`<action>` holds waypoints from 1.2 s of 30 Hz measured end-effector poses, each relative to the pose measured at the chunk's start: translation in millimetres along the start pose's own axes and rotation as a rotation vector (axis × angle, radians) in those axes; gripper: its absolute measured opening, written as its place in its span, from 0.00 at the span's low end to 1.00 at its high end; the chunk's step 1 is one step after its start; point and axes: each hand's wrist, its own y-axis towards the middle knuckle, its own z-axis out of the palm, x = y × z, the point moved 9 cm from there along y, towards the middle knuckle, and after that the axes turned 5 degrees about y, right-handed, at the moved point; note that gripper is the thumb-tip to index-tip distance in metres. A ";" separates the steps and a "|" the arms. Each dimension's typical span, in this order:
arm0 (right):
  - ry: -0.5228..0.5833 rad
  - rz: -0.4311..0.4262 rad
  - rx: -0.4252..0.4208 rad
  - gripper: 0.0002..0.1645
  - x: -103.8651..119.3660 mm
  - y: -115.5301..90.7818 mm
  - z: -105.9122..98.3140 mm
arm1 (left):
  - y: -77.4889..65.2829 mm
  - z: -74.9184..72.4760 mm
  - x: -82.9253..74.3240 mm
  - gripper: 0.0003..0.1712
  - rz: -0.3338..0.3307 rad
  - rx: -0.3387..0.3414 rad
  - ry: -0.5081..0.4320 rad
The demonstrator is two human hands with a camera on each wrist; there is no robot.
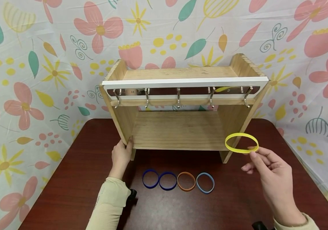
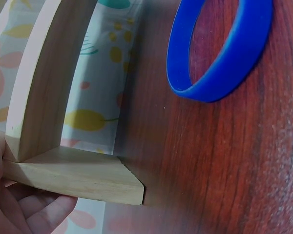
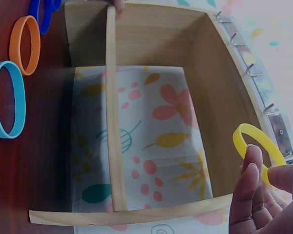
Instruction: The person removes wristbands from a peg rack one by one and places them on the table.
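Observation:
A yellow wristband (image 1: 241,151) is pinched between thumb and fingers of my right hand (image 1: 276,177), held up in front of the wooden shelf's right side. My left hand (image 1: 122,156) grips the lower left side panel of the wooden shelf (image 1: 178,129), thumb on the front edge. In the left wrist view its fingers (image 2: 51,214) wrap under that panel (image 2: 78,180). Across the shelf's upper front runs a white-edged rail (image 1: 185,83) with several metal double hooks (image 1: 178,97); nothing hangs on them.
In a row on the dark red table (image 1: 74,179), before the shelf, lie two dark blue wristbands (image 1: 143,182), an orange wristband (image 1: 186,190) and a light blue wristband (image 1: 205,192). A flower-patterned cloth (image 1: 51,44) hangs behind the shelf.

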 end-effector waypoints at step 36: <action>-0.162 0.129 0.024 0.10 -31.6 -17.1 -25.0 | -0.3 -0.4 0.2 0.24 -0.008 -0.002 0.006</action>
